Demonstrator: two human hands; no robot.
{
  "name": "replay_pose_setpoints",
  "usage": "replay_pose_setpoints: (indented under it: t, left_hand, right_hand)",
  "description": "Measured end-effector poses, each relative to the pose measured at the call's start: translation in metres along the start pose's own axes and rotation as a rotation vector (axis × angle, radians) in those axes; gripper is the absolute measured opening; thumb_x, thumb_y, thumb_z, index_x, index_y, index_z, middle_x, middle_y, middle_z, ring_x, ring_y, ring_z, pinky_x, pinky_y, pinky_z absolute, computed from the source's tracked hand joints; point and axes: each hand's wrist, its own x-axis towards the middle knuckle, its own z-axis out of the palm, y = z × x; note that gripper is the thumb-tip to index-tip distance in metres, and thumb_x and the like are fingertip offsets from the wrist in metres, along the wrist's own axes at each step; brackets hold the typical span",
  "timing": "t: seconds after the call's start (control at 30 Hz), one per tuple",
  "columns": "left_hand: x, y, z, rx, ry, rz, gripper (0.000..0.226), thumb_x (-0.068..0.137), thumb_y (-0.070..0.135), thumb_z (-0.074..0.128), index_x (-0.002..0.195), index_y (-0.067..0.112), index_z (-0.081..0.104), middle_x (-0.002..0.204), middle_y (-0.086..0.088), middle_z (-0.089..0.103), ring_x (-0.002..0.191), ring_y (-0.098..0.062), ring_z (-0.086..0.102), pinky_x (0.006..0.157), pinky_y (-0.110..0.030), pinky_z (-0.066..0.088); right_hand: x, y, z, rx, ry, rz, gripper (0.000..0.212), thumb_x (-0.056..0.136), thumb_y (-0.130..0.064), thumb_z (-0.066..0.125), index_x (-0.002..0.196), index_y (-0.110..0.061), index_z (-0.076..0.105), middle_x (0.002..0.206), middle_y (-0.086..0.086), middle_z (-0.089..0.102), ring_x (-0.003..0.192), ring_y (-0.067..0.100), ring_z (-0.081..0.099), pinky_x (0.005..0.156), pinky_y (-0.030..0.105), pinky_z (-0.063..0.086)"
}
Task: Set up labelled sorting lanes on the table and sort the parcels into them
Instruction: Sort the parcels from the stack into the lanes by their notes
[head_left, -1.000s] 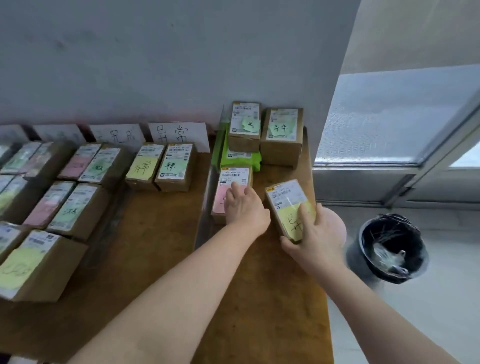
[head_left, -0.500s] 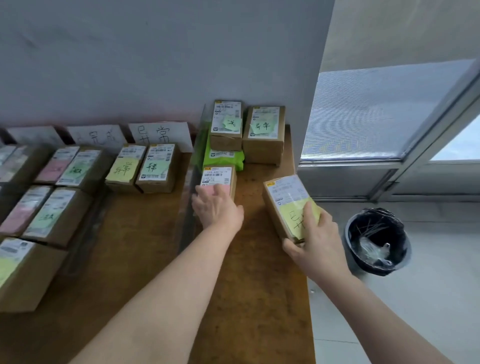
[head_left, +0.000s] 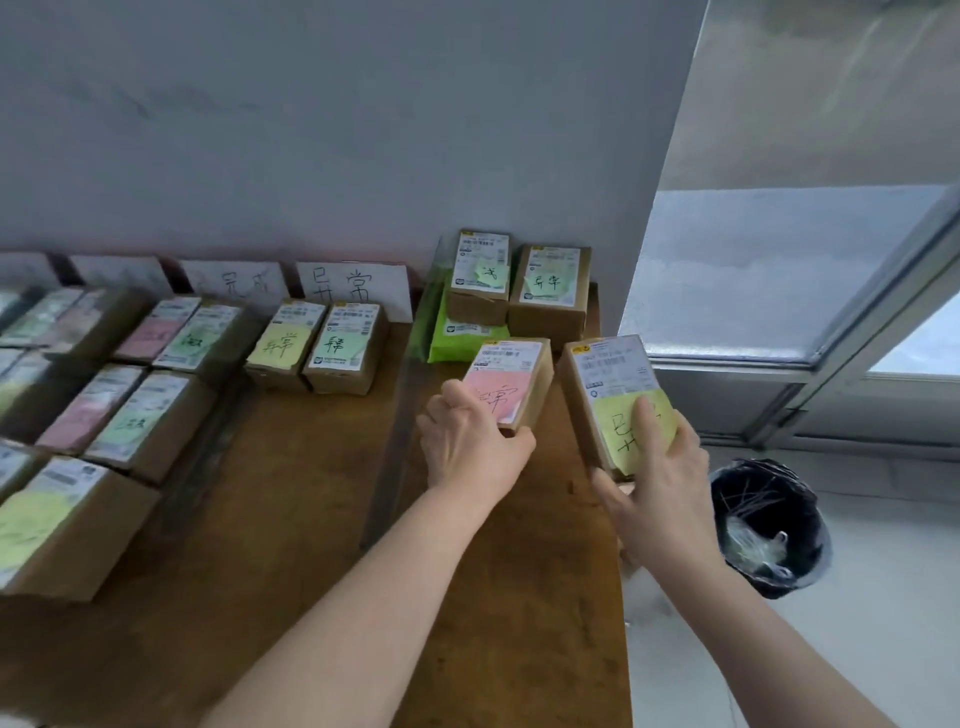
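1. Far left: sorted parcels (head_left: 140, 415) lie in rows on the counter (head_left: 260, 509), below paper lane labels (head_left: 236, 278) propped against the wall.
2. The rightmost label (head_left: 353, 286) heads a lane of 2 boxes (head_left: 345, 345).
3. My left hand (head_left: 467, 441) has its fingers curled round the near end of the pink-note parcel (head_left: 511, 384). I cannot tell whether it is clear of the counter.
4. My right hand (head_left: 660, 488) grips the yellow-note parcel (head_left: 613, 395), thumb on the note, box tilted at the counter's right edge.
5. Behind both: 2 rear boxes (head_left: 553, 288) and a green pouch (head_left: 462, 332).
6. Status, as I judge it: lanes set up, most parcels placed; 5 items remain, 2 of them in hand.
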Motion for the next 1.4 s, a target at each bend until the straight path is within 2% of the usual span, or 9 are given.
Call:
replay_pose_setpoints:
  t: [0.17,0.3,0.47,0.63,0.77,0.9,1.03,1.2,1.4]
  left_hand:
    - [-0.013,-0.022,-0.057,-0.117,0.204,0.116,0.069,0.081,0.051,0.070,0.121,0.019,0.023,0.131,-0.007,0.034,0.117,-0.018,0.034,0.096,-0.030,0.043]
    - [-0.013,-0.071,-0.088,-0.167,0.303,0.050,0.080,0.080,0.047,0.074,0.135,0.016,0.024,0.137,-0.008,0.034,0.123,-0.021,0.034,0.096,-0.028,0.040]
    - [-0.012,-0.161,-0.097,-0.119,0.288,-0.196,0.079,0.077,0.044,0.078,0.132,0.016,0.029,0.134,-0.013,0.038,0.123,-0.028,0.039,0.092,-0.032,0.044]
    - [0.001,-0.230,-0.110,0.046,0.168,-0.242,0.075,0.079,0.045,0.075,0.132,0.015,0.032,0.131,-0.015,0.039,0.122,-0.032,0.040,0.095,-0.038,0.046]
    - [0.027,-0.258,-0.117,0.164,0.121,-0.124,0.065,0.082,0.048,0.069,0.128,0.015,0.037,0.126,-0.014,0.042,0.114,-0.029,0.042,0.091,-0.035,0.048]
    - [0.048,-0.279,-0.108,0.534,-0.029,0.057,0.081,0.084,0.058,0.064,0.142,0.009,0.035,0.145,-0.019,0.034,0.134,-0.035,0.034,0.111,-0.043,0.034]
    - [0.062,-0.291,-0.111,0.821,-0.139,0.316,0.067,0.088,0.034,0.069,0.142,0.007,0.040,0.139,-0.016,0.046,0.130,-0.034,0.041,0.111,-0.046,0.034]
    - [0.076,-0.301,-0.121,0.918,-0.121,0.538,0.046,0.095,0.016,0.056,0.138,0.006,0.043,0.128,-0.016,0.056,0.117,-0.031,0.054,0.105,-0.043,0.039]
    - [0.087,-0.300,-0.125,0.863,-0.175,0.546,0.048,0.091,0.015,0.060,0.136,0.004,0.048,0.131,-0.017,0.053,0.122,-0.033,0.048,0.109,-0.044,0.037]
  right_hand:
    - [-0.001,-0.035,-0.007,0.065,0.031,-0.077,0.084,0.083,-0.046,0.064,0.150,-0.033,0.015,0.151,0.010,0.019,0.128,0.031,0.026,0.103,0.045,0.035]
    - [-0.010,-0.075,-0.002,0.094,0.024,-0.173,0.084,0.084,-0.048,0.063,0.150,-0.035,0.012,0.153,0.007,0.017,0.132,0.029,0.024,0.106,0.047,0.036]
    - [-0.025,-0.137,0.007,0.041,0.036,-0.293,0.084,0.085,-0.051,0.059,0.151,-0.035,0.009,0.153,0.007,0.014,0.134,0.028,0.023,0.109,0.042,0.029]
    - [-0.042,-0.206,0.030,0.018,0.017,-0.333,0.084,0.084,-0.053,0.058,0.150,-0.036,0.008,0.153,0.011,0.016,0.131,0.032,0.027,0.104,0.047,0.037]
    - [-0.057,-0.254,0.053,-0.049,-0.007,-0.341,0.085,0.086,-0.053,0.058,0.150,-0.035,0.006,0.153,0.012,0.016,0.131,0.033,0.027,0.105,0.045,0.035]
    - [-0.068,-0.281,0.073,-0.145,0.006,-0.308,0.084,0.086,-0.054,0.056,0.150,-0.033,0.005,0.152,0.012,0.015,0.128,0.031,0.029,0.103,0.041,0.035]
    - [-0.075,-0.291,0.091,-0.224,0.002,-0.212,0.084,0.087,-0.054,0.054,0.152,-0.031,0.007,0.154,0.011,0.014,0.130,0.031,0.028,0.105,0.041,0.033]
    - [-0.089,-0.300,0.119,-0.283,-0.021,-0.100,0.084,0.086,-0.056,0.053,0.152,-0.029,0.009,0.152,0.012,0.018,0.129,0.031,0.031,0.104,0.040,0.034]
    - [-0.091,-0.310,0.146,-0.374,-0.058,-0.027,0.082,0.088,-0.057,0.049,0.152,-0.025,0.008,0.148,0.015,0.020,0.128,0.033,0.033,0.103,0.041,0.035]
